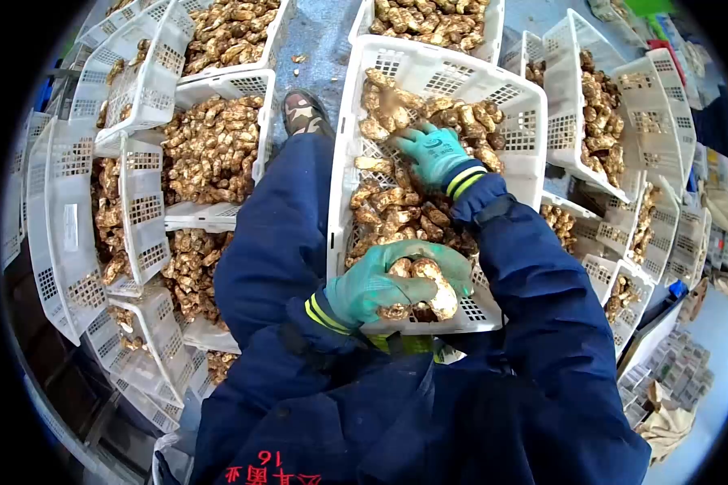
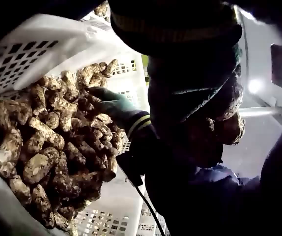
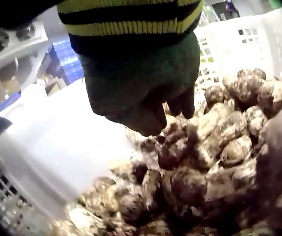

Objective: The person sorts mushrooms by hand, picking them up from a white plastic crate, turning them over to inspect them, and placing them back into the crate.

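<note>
Brown mottled mushrooms (image 1: 396, 214) (image 2: 42, 167) (image 3: 234, 150) lie in a white perforated crate (image 1: 530, 137) in front of the person. The gloved left hand (image 1: 380, 283) (image 2: 195, 98), palm up over the crate's near edge, grips several thick mushrooms (image 1: 433, 291) (image 2: 229, 129), its fingers curled around them. Farther in, the gloved right hand (image 1: 437, 153) (image 2: 119, 108) (image 3: 141, 86) reaches down onto the pile, fingers pointing left in the head view and touching mushrooms. No mushroom shows in its grasp; its fingertips are partly hidden among the pile.
Stacked white crates of mushrooms stand on the left (image 1: 210, 149) and right (image 1: 603, 121), with another crate (image 1: 497, 24) beyond the near one. A shoe (image 1: 306, 113) rests on the blue floor (image 1: 319, 61) at the crate's left. Cloth items (image 1: 663, 424) lie at lower right.
</note>
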Demonstrator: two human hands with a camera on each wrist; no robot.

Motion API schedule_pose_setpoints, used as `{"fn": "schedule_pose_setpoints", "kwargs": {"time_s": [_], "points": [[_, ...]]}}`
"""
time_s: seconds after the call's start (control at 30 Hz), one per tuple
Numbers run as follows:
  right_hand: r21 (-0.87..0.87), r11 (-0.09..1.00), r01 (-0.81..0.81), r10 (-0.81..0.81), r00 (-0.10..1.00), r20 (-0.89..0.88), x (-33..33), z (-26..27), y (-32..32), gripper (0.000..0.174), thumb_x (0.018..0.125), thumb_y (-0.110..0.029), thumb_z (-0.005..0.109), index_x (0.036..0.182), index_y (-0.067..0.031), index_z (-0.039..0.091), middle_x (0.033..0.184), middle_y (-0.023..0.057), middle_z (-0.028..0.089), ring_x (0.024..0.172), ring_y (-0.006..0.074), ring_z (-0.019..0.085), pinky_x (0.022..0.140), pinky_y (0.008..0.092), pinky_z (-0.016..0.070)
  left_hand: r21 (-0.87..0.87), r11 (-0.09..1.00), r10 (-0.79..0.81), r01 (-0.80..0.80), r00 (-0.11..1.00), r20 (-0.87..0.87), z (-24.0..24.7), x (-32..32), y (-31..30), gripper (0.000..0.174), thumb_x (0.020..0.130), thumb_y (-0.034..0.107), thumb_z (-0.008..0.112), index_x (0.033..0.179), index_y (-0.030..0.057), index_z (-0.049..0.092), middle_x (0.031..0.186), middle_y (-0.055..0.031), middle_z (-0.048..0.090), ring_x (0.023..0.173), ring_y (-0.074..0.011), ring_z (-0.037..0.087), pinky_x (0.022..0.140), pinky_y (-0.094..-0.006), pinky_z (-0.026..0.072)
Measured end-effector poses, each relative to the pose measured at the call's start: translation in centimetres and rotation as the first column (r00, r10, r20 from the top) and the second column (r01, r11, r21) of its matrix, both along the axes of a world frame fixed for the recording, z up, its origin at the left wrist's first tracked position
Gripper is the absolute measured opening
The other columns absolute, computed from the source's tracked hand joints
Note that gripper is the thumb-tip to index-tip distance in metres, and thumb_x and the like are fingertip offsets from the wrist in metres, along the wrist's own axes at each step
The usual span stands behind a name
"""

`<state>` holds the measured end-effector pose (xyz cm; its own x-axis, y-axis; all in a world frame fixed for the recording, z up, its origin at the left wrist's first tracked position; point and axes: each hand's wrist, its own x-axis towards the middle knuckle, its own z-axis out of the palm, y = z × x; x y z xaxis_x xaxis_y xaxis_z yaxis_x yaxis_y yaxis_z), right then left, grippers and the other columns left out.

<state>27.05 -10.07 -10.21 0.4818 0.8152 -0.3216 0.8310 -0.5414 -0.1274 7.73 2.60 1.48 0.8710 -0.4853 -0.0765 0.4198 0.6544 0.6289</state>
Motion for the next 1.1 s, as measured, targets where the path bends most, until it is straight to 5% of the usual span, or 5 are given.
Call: {"fn": "schedule_pose_setpoints", "kwargs": {"time_s": [0.37, 0.6, 0.73, 0.93, 1.1], "points": [[0.032, 0.98, 0.197, -0.199, 0.972, 0.126, -0.6, -1.1, 1.3, 0.025, 0.08, -0.018, 0.064, 0.104, -0.0208, 0.07, 0.117, 0.004, 0.06, 0.111, 0.0245, 0.055, 0.089, 0.0446, 0.0455, -0.006, 0.986, 0.159, -0.166, 0.953, -0.26, -0.5, -0.2, 0.2, 0.039, 0.096, 0.018, 0.051, 0.127, -0.0064, 0.051, 0.112, -0.015, 0.064, 0.107, -0.0221, 0.062, 0.095, -0.0336, 0.047], [0.162, 0.372, 0.914, -0.428, 0.324, -0.844, 3.0, 0.6, -5.5, 0.028, 0.094, 0.003, 0.047, 0.113, -0.0085, 0.065, 0.076, -0.0035, 0.057, 0.057, 0.0057, 0.042, 0.051, 0.0228, 0.0375, -0.111, 0.886, 0.39, -0.45, 0.853, -0.348, -1.3, -0.2, -0.2, 0.044, 0.095, 0.017, 0.051, 0.132, -0.0065, 0.046, 0.121, -0.0209, 0.06, 0.11, -0.029, 0.061, 0.097, -0.0388, 0.0474], [0.435, 0.841, 0.322, -0.261, 0.945, -0.196, 1.6, 1.9, -5.0, 0.029, 0.088, -0.01, 0.058, 0.117, -0.0119, 0.064, 0.089, 0.0073, 0.068, 0.078, 0.0228, 0.065, 0.069, 0.0331, 0.0516, -0.082, 0.986, 0.123, -0.142, 0.97, -0.21, -0.2, -0.4, -1.1, 0.048, 0.092, 0.019, 0.057, 0.131, -0.0066, 0.047, 0.117, -0.0168, 0.063, 0.108, -0.0254, 0.062, 0.095, -0.0365, 0.0477], [-0.251, 0.968, -0.028, 0.013, 0.998, -0.061, -0.7, -0.3, 1.5, 0.048, 0.083, -0.012, 0.057, 0.131, -0.0173, 0.054, 0.131, 0.0085, 0.053, 0.114, 0.0286, 0.056, 0.089, 0.047, 0.048, -0.136, 0.991, -0.031, 0.004, 0.98, -0.197, -1.1, -0.3, -0.8, 0.047, 0.091, 0.017, 0.06, 0.13, -0.0071, 0.048, 0.12, -0.0186, 0.061, 0.111, -0.0288, 0.061, 0.097, -0.0386, 0.047], [-0.228, 0.96, 0.16, -0.164, 0.986, -0.001, -2.0, -1.3, 2.8, 0.037, 0.083, -0.011, 0.059, 0.12, -0.0156, 0.06, 0.125, 0.0114, 0.054, 0.108, 0.0313, 0.059, 0.086, 0.0488, 0.048, -0.187, 0.982, -0.06, 0.003, 0.953, -0.299, -0.2, -0.3, -0.5, 0.043, 0.09, 0.016, 0.063, 0.126, -0.0041, 0.053, 0.117, -0.0169, 0.062, 0.108, -0.0259, 0.063, 0.095, -0.0362, 0.0481]]}}
